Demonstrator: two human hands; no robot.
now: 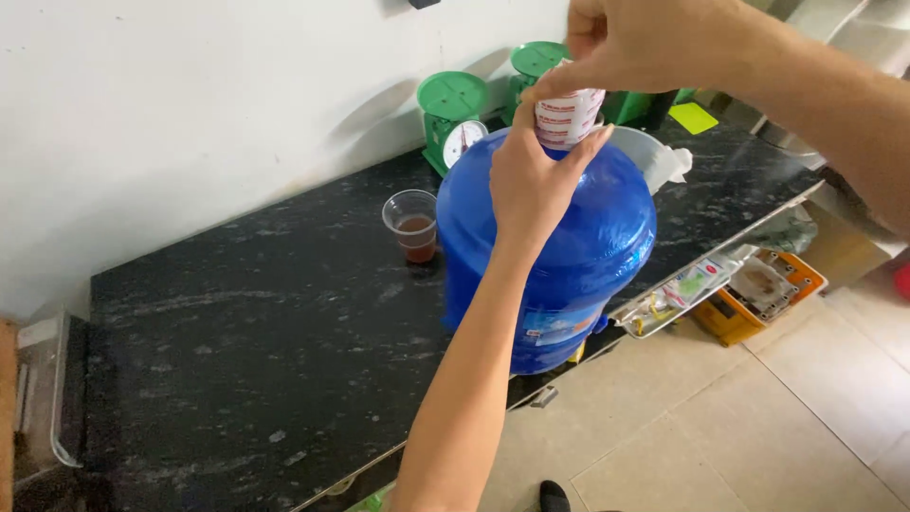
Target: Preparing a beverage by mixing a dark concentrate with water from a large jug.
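Note:
A large blue water jug (578,265) stands upright near the front edge of a black stone counter (246,332). Its neck carries a white cap seal with red print (569,118). My left hand (536,180) wraps around the jug's neck from the near side, fingers against the seal. Above it, my right hand (645,43) pinches the top of the seal with its fingertips. The jug's mouth is hidden under my hands.
A clear plastic cup with brown liquid (412,226) stands just left of the jug. Two green kitchen scales (453,114) sit against the white wall. A white jug (654,156) is behind. An orange crate (763,289) rests on the tiled floor.

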